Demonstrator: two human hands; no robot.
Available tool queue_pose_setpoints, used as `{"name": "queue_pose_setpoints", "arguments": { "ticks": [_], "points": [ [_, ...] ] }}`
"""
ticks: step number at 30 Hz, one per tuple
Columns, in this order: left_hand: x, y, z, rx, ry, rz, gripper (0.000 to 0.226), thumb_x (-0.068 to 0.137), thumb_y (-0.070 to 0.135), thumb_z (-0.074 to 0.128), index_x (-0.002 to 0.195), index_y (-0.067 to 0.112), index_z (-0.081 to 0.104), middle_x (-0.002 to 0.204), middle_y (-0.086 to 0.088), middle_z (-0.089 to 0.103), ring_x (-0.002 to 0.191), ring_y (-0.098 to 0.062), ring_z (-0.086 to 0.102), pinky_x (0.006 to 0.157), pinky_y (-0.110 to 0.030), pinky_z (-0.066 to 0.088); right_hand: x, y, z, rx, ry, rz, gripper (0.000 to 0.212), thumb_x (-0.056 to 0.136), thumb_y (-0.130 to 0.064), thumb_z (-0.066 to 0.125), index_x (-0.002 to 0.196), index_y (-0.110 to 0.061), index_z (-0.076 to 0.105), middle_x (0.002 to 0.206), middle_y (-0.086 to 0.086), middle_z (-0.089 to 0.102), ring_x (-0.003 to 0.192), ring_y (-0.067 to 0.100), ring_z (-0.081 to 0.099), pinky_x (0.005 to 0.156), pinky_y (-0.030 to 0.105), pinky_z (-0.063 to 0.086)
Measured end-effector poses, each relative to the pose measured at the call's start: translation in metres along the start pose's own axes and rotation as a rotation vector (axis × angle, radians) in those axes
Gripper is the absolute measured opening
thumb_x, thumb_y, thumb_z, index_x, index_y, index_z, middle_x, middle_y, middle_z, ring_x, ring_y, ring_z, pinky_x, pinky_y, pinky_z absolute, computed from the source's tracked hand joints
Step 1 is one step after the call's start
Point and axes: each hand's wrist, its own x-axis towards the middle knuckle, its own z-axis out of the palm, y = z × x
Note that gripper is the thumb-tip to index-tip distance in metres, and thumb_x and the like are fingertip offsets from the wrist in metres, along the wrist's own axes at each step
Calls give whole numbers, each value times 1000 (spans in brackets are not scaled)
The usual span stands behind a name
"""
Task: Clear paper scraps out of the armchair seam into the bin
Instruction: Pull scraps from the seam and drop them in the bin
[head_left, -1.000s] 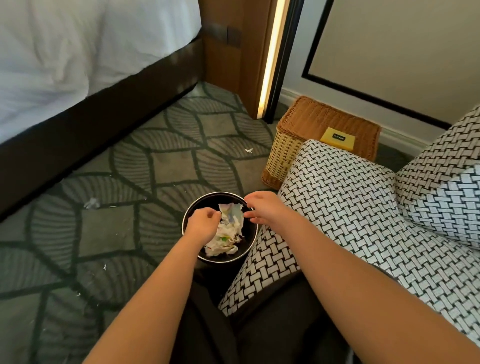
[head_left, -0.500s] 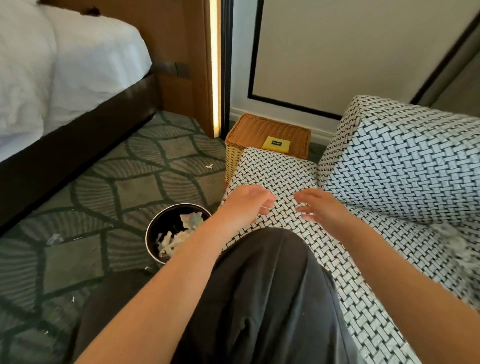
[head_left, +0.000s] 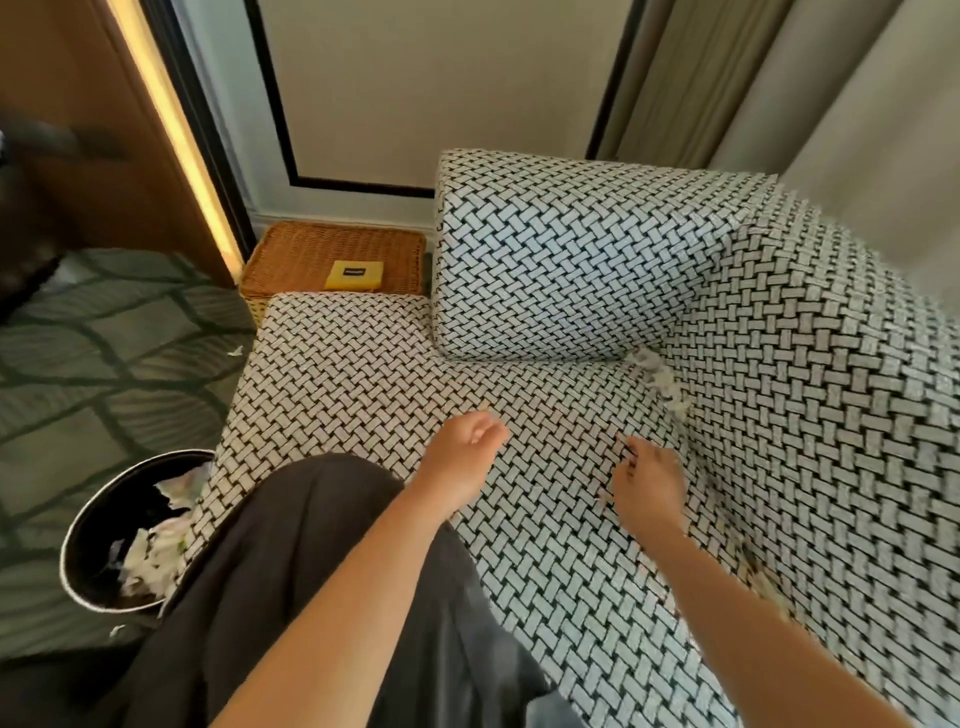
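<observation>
Woven black-and-white upholstery fills most of the view: the armchair seat, with my dark-trousered leg lying across its front edge. My left hand hovers over the middle of the seat, fingers loosely curled, with nothing in it that I can see. My right hand is near it, closer to the tall cushion on my right. Its fingers are spread and point down at the fabric, holding nothing. Whether the fingertips touch the seat I can't tell through the blur.

Beyond my right hand, paper scraps sit wedged in the seam where the seat meets that cushion, up at the far corner. A few more bits show in the same seam beside my right forearm.

Down on my left, the bin stands on the patterned carpet, tucked against the seat's front corner, with crumpled paper inside. One stray scrap lies on the carpet. Past the seat, a wicker basket carries a yellow card on its lid.
</observation>
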Motion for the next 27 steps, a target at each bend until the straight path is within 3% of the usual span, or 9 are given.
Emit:
{"name": "queue_pose_setpoints", "arguments": {
  "ticks": [2, 5, 8, 10, 12, 14, 17, 21, 27],
  "points": [
    [19, -11, 18, 169, -3, 38, 35, 96, 34, 40, 121, 13, 53, 127, 0, 55, 111, -9, 52, 96, -24, 40, 8, 12, -3, -130, 33, -52, 45, 95, -21, 42, 137, -11, 31, 138, 19, 35, 116, 29, 44, 96, 40, 43],
    [45, -19, 37, 190, -9, 73, 28, 94, 33, 44, 113, 17, 57, 126, -1, 55, 117, -14, 51, 103, -37, 41, 27, 12, -13, -67, 75, 67, 52, 97, -29, 41, 141, -11, 21, 138, 18, 40, 102, 32, 59, 77, 42, 51],
    [61, -26, 58, 186, -2, 98, 31, 94, 35, 45, 120, 19, 55, 130, 2, 52, 119, -13, 48, 104, -31, 36, 47, 13, -9, -1, 188, 182, 53, 97, -37, 38, 140, -12, 20, 107, 16, 61, 67, 27, 57, 53, 31, 42],
    [70, -30, 72, 261, 5, 162, 34, 95, 35, 44, 123, 20, 53, 133, 4, 50, 122, -11, 45, 105, -28, 29, 56, 15, -3, 34, 229, 233, 50, 97, -39, 36, 137, -12, 22, 84, 11, 62, 55, 20, 48, 48, 27, 37],
    [83, -33, 84, 305, 17, 220, 35, 95, 36, 43, 125, 22, 53, 137, 6, 47, 127, -9, 41, 108, -28, 22, 68, 16, 1, 87, 234, 305, 51, 97, -41, 35, 137, -12, 23, 64, 4, 53, 50, 18, 47, 47, 27, 43],
    [93, -36, 90, 320, 46, 237, 37, 94, 40, 41, 128, 26, 50, 142, 10, 42, 133, -8, 34, 113, -34, 16, 76, 14, -1, 141, 237, 345, 49, 97, -41, 37, 134, -11, 29, 58, 1, 44, 48, 15, 44, 46, 27, 44],
    [113, -40, 96, 478, 69, 291, 45, 94, 41, 37, 137, 28, 37, 147, 12, 32, 137, -8, 25, 116, -36, 11, 90, 17, -2, 191, 230, 387, 43, 96, -40, 38, 129, -11, 38, 64, 1, 46, 51, 15, 41, 46, 22, 29],
    [137, -41, 101, 745, 134, 335, 56, 94, 48, 23, 145, 25, 19, 153, 9, 16, 142, -9, 10, 117, -39, 7, 108, 19, 1, 240, 184, 411, 44, 95, -47, 36, 111, -8, 49, 93, 12, 62, 75, 25, 53, 62, 30, 38],
    [179, -24, 108, 879, 123, 290, 67, 92, 56, 17, 147, 18, 13, 155, 0, 17, 143, -16, 12, 117, -42, 10, 128, 23, -3, 304, 60, 453, 44, 92, -53, 38, 101, -11, 50, 89, 7, 58, 81, 26, 57, 71, 34, 47]
  ]
}}
